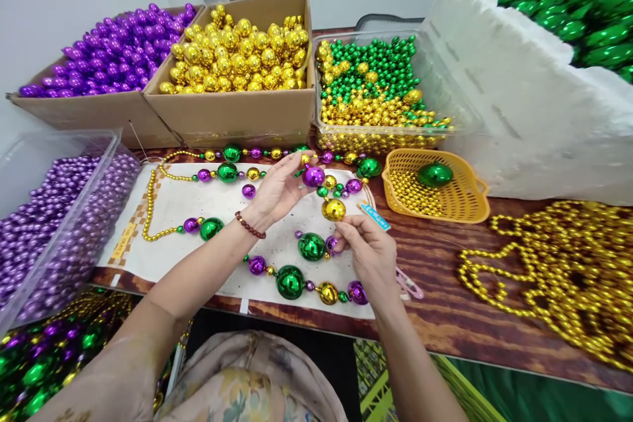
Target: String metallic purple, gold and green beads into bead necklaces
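Observation:
My left hand point(284, 190), with a dark beaded bracelet at its wrist, is raised over the white cloth point(163, 211). Its fingers are closed on a string of beads, by a large shiny purple bead point(313, 176). Lower on that string hangs a large gold bead point(333, 210). My right hand point(370, 247) pinches at the gold bead's lower edge; the thread itself is too fine to make out. Around both hands the bead necklace point(289, 281) of green, purple and gold beads loops across the cloth. A loose purple bead point(248, 191) lies left of my left hand.
Boxes of purple beads point(119, 53) and gold beads point(237, 53) stand behind, beside a clear bin point(390, 128). An orange basket point(465, 208) holds small gold beads and a green one. Gold bead strands point(568, 277) and a foam box point(514, 99) are rightward; a lilac-bead bin point(64, 224) is left.

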A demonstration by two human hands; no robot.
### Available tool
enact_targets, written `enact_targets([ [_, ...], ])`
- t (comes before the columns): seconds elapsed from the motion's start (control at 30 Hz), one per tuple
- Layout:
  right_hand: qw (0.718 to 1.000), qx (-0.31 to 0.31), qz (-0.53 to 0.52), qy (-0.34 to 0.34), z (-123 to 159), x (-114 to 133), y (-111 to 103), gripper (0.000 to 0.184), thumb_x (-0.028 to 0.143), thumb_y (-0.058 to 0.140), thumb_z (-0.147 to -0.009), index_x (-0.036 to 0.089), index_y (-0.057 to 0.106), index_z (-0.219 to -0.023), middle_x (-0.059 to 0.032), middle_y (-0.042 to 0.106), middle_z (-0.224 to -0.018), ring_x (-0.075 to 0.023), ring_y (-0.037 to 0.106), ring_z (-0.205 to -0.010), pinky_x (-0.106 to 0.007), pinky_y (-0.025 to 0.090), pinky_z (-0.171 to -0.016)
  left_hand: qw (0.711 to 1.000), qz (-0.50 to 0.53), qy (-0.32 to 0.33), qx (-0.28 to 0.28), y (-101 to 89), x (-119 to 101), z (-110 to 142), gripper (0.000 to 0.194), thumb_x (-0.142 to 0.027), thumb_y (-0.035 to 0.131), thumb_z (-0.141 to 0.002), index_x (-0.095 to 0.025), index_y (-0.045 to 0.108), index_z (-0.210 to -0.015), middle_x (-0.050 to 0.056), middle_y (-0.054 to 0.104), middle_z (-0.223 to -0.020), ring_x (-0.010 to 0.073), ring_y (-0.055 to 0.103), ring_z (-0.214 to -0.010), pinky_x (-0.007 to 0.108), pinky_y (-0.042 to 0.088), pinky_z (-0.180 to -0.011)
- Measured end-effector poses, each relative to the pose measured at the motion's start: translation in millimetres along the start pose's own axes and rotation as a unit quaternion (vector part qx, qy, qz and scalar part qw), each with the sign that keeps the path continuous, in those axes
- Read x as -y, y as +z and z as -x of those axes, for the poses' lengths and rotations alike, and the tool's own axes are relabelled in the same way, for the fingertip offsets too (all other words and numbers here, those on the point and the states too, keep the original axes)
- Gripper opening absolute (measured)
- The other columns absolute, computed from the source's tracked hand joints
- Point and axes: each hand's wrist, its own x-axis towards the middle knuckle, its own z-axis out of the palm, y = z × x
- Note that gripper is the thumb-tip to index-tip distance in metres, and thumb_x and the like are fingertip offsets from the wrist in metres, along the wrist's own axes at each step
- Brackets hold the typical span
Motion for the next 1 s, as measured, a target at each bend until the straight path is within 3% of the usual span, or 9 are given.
enact_targets([
  [0.07,0.999,0.009,0.046,-0.017,-12,0,2,0.023,0.040,0.071,-0.082,0.020,0.065,-0.076,0.0020,0.063,-0.063,-0.0111,0.056,-0.046,-0.023,0.044,-0.047,1.000,0.014,0.011,-0.016,10.8,6,-4,0.017,-0.035,0.060,-0.100,-0.021,0.068,-0.103,0.003,0.071,-0.101,0.0159,0.071,-0.091,0.031,0.055,-0.081],
  [0.17,0.991,0.032,0.117,-0.050,-28,0,7,0.025,0.043,0.068,-0.085,0.021,0.063,-0.074,0.0020,0.063,-0.063,-0.0112,0.057,-0.047,-0.023,0.044,-0.049,0.994,0.003,0.086,-0.074,28.9,14,-18,0.017,-0.037,0.052,-0.103,-0.023,0.063,-0.106,0.001,0.068,-0.095,0.0123,0.070,-0.079,0.024,0.053,-0.068],
  [0.3,0.982,0.095,0.156,-0.039,-44,5,5,0.026,0.046,0.068,-0.083,0.020,0.065,-0.079,0.0013,0.065,-0.065,-0.0142,0.065,-0.052,-0.023,0.044,-0.049,0.979,-0.063,0.156,-0.118,35.7,21,-42,0.019,-0.038,0.051,-0.104,-0.021,0.060,-0.105,-0.001,0.061,-0.079,0.0057,0.056,-0.054,0.017,0.035,-0.043],
  [0.37,0.982,0.110,0.150,-0.035,-54,13,-2,0.026,0.045,0.071,-0.080,0.019,0.069,-0.084,-0.0002,0.069,-0.071,-0.0157,0.068,-0.056,-0.023,0.044,-0.047,0.979,-0.117,0.143,-0.091,29.4,23,-48,0.019,-0.039,0.054,-0.102,-0.021,0.060,-0.104,-0.002,0.061,-0.077,0.0048,0.051,-0.050,0.017,0.031,-0.040],
  [0.47,0.992,0.047,0.096,-0.068,-74,29,-8,0.023,0.041,0.072,-0.081,0.019,0.072,-0.089,-0.0011,0.071,-0.077,-0.0131,0.064,-0.054,-0.022,0.042,-0.044,0.971,-0.213,0.110,-0.015,16.7,28,-47,0.020,-0.040,0.060,-0.099,-0.020,0.062,-0.102,-0.001,0.061,-0.078,0.0057,0.054,-0.050,0.018,0.031,-0.038],
  [0.53,0.995,0.018,0.051,-0.088,-89,37,-5,0.019,0.036,0.073,-0.079,0.020,0.073,-0.088,0.0004,0.070,-0.074,-0.0103,0.058,-0.048,-0.022,0.039,-0.042,0.958,-0.266,0.099,0.031,10.0,31,-43,0.020,-0.039,0.062,-0.098,-0.019,0.062,-0.098,-0.001,0.061,-0.076,0.0067,0.056,-0.050,0.018,0.031,-0.037],
  [0.6,0.996,0.033,0.022,-0.086,-101,40,1,0.013,0.032,0.073,-0.076,0.019,0.072,-0.081,0.0022,0.066,-0.066,-0.0090,0.053,-0.045,-0.022,0.037,-0.042,0.948,-0.301,0.089,0.056,4.8,34,-39,0.021,-0.040,0.062,-0.098,-0.018,0.060,-0.096,-0.002,0.061,-0.074,0.0073,0.057,-0.049,0.017,0.032,-0.036],
  [0.8,0.995,0.080,-0.042,-0.030,-107,24,10,0.020,0.033,0.080,-0.069,0.018,0.071,-0.079,0.0033,0.060,-0.057,-0.0080,0.049,-0.044,-0.019,0.030,-0.039,0.923,-0.367,0.081,0.085,-12.9,37,-31,0.033,-0.051,0.060,-0.097,-0.018,0.059,-0.099,0.000,0.065,-0.079,0.0070,0.061,-0.053,0.015,0.035,-0.037],
  [1.0,0.994,0.077,-0.072,0.004,-105,16,16,0.028,0.039,0.084,-0.068,0.018,0.065,-0.074,0.0037,0.058,-0.054,-0.0076,0.050,-0.044,-0.017,0.027,-0.038,0.916,-0.379,0.100,0.086,-23.8,41,-28,0.027,-0.045,0.059,-0.098,-0.019,0.060,-0.097,-0.001,0.063,-0.080,0.0072,0.062,-0.053,0.014,0.036,-0.036],
])
